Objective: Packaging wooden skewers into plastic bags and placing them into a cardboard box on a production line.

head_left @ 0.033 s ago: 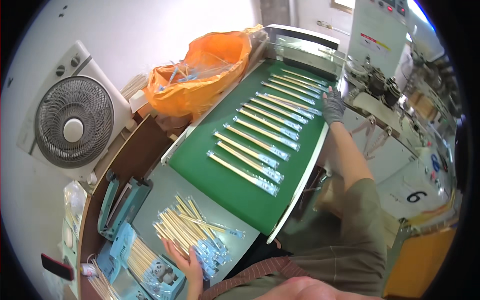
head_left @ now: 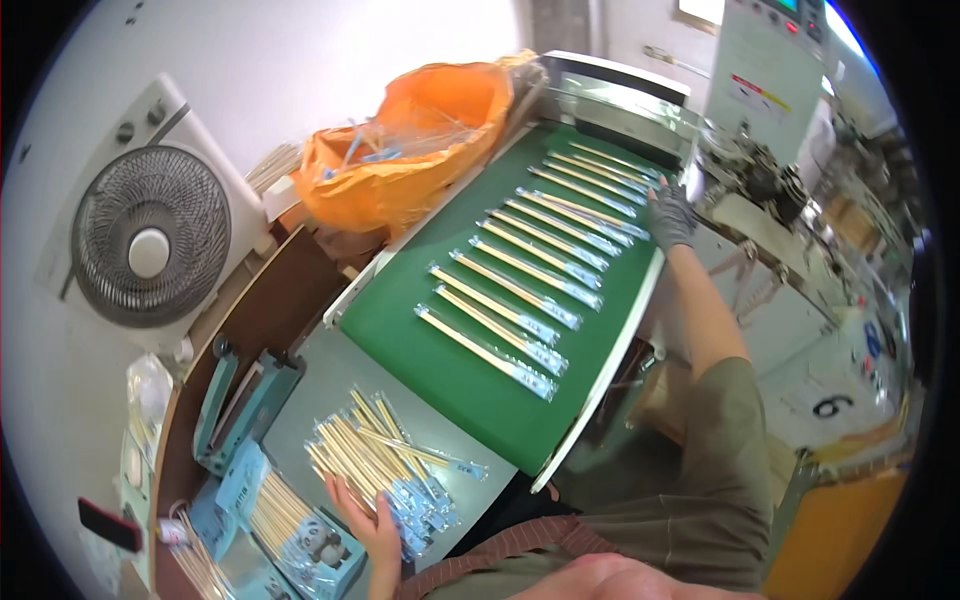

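Wooden chopsticks in clear wrappers with pale blue ends lie slantwise in a row on the green conveyor belt (head_left: pixel 400 350). The nearest chopstick packet (head_left: pixel 480 350) is at the belt's front. My right hand (head_left: pixel 672 218), in a grey glove with bare fingertips, is at the belt's far right edge. Its fingers reach toward the blue ends of the farthest packets; whether they touch is hard to see. Left of the belt's front, a loose heap of wrapped chopsticks (head_left: pixel 360 455) lies on a grey table. My bare left hand (head_left: pixel 368 520) rests against the heap's near side, fingers apart.
An orange bag (head_left: pixel 400 180) holding wrappers stands left of the belt. A fan (head_left: pixel 150 250), a teal sealer-like device (head_left: pixel 245 410) and a blue panda-printed box (head_left: pixel 340 555) with chopsticks are at left. Machinery (head_left: pixel 765 180) stands on the right; a clear guard crosses the belt's far end.
The view has shifted slightly, moving the far belt end and machinery a little to the right. Both hands stay in nearly the same places.
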`<action>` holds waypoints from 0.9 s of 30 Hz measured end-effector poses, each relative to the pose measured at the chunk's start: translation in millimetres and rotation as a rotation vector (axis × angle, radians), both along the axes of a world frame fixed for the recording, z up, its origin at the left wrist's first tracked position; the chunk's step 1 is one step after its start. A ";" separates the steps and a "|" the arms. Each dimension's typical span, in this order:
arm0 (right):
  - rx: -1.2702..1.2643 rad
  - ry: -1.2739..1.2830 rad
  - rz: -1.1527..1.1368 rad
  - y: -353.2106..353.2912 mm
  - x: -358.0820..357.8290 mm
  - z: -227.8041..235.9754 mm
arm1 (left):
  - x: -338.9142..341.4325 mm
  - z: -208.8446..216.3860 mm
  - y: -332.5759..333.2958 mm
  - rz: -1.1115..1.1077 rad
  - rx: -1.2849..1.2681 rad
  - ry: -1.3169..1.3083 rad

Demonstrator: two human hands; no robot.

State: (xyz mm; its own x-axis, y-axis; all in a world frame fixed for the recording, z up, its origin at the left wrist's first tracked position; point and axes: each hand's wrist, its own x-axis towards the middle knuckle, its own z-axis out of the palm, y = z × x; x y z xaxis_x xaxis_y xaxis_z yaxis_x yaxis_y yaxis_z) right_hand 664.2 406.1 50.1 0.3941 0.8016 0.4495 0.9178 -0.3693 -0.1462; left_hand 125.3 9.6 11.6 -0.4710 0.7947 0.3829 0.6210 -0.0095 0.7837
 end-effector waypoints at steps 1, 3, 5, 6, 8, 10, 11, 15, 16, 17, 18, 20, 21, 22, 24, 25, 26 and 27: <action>0.095 -0.010 0.067 6.1 2.9 3.7 | 0.3 2.3 0.2 -0.031 -0.021 0.053; 0.049 0.063 0.070 29.1 52.2 -3.4 | 0.9 6.5 3.2 -0.068 -0.078 0.219; -0.226 0.205 0.199 -12.6 -43.6 67.3 | -4.0 5.8 -10.9 0.025 -0.083 0.311; -0.242 0.177 0.407 -24.4 -44.3 62.7 | -6.1 2.5 -9.9 0.019 -0.083 0.259; -0.174 0.299 0.927 -29.5 -11.0 54.2 | -4.5 -0.7 4.7 -0.051 0.001 0.209; -0.158 0.497 1.398 -10.8 15.4 33.2 | -2.7 -22.5 8.2 -0.016 0.058 0.255; -0.160 0.610 1.585 -1.0 20.1 25.7 | 0.7 -20.3 9.9 0.004 0.077 0.279; -0.337 0.446 1.154 -99.5 -140.9 53.0 | 9.2 -17.3 -6.0 0.099 -0.008 0.264; -0.326 0.204 1.197 -134.5 -174.0 57.6 | 6.0 -18.0 -10.5 0.083 -0.064 0.235; -0.361 0.168 1.256 -175.2 -206.3 73.0 | 8.3 -17.6 -9.3 0.087 -0.067 0.234; -0.400 0.135 1.316 -202.4 -232.0 75.2 | 8.5 -19.9 -9.0 0.082 -0.090 0.218; 0.070 -0.085 1.342 -228.9 -250.8 39.2 | 2.8 -19.5 1.0 0.027 -0.089 0.197; 0.063 -0.089 1.293 -231.9 -267.2 25.0 | 3.1 -21.0 11.2 0.040 -0.096 0.177; -0.039 0.064 1.330 -232.7 -287.4 14.7 | 12.0 -27.3 17.1 0.016 -0.110 0.144; -0.103 0.166 1.349 -277.3 -319.2 10.2 | 9.2 -18.2 12.9 0.059 -0.102 0.132; -0.244 0.379 1.362 -318.9 -364.7 44.4 | -2.6 -23.1 9.5 0.105 -0.096 0.166; -0.232 0.225 1.411 -313.7 -388.1 30.7 | -7.8 -17.5 8.8 0.168 -0.147 0.147; -0.280 0.254 1.414 -323.5 -414.5 34.2 | -19.5 -22.5 7.9 0.193 -0.218 0.223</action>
State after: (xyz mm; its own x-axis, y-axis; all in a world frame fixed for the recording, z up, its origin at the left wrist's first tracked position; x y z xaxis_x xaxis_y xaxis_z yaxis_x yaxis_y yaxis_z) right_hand 249.6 82.6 84.2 -0.7357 0.6266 0.2573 0.4924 0.7555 -0.4321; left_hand 105.8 17.5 -10.9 -0.5445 0.7734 0.3247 0.7509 0.2770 0.5995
